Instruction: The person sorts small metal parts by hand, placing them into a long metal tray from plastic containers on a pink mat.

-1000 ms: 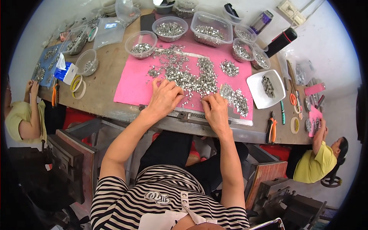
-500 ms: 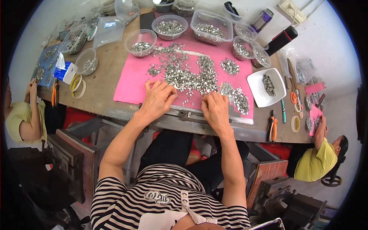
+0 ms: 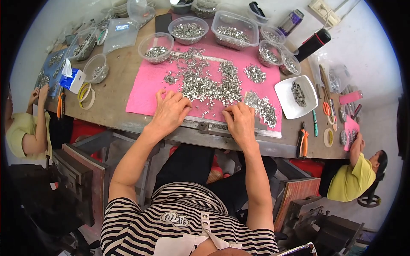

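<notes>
A large pile of small silvery metal pieces (image 3: 205, 88) is spread over a pink mat (image 3: 143, 91). Just left of the pile's near edge, my left hand (image 3: 170, 113) has its thumb and forefinger pinched, the other fingers loosely bent over the mat. My right hand (image 3: 240, 123) is closed in a similar pinch near stray pieces. Whatever either pinch holds is too small to make out. Between and below my hands, a narrow metal rail with a dark block (image 3: 209, 127) runs along the table's front edge. Smaller heaps (image 3: 267, 112) lie right of my right hand.
Clear plastic tubs (image 3: 188, 30) of metal pieces line the back. A white dish (image 3: 297, 97), orange-handled pliers (image 3: 303, 141) and orange scissors (image 3: 326, 109) are at right. Tape rolls (image 3: 85, 96) and a tissue pack (image 3: 73, 80) lie left. Other people (image 3: 351, 177) work at both sides.
My left hand has drawn back slightly, left and toward me. My right fingertips have come a little nearer and left. The person at far left has shifted their hands.
</notes>
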The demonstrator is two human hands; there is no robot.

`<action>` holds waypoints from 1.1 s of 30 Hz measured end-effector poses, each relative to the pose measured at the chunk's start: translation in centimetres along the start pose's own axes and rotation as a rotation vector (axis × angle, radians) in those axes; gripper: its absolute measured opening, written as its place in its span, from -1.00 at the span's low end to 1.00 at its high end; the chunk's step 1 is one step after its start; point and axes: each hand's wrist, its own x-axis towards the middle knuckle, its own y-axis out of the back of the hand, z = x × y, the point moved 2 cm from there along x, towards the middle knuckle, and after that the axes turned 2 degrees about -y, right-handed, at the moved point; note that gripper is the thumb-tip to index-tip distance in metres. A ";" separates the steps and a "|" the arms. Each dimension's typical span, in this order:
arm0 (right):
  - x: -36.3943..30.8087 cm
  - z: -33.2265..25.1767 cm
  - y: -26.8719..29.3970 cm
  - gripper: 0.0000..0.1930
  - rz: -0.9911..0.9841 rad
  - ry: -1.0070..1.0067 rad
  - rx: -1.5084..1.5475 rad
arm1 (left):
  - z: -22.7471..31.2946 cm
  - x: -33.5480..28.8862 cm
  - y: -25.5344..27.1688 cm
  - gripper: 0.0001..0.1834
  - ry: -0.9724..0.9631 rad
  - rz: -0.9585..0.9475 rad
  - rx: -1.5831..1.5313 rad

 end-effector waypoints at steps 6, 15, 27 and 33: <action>0.0 -0.1 -0.4 -0.91 -0.008 -0.018 -0.048 | 1.0 0.1 -0.7 -0.90 -0.066 0.033 -0.009; -1.8 0.4 1.5 -0.90 -0.034 -0.060 0.115 | 6.5 0.0 -2.9 -0.88 -0.256 0.085 -0.244; -2.5 0.6 1.6 -0.90 -0.002 -0.041 0.069 | 5.9 -0.3 -2.9 -0.90 -0.269 0.114 -0.205; -1.8 1.6 1.9 -0.91 -0.098 -0.185 0.129 | 1.5 0.2 -0.1 -0.96 -0.032 0.097 -0.139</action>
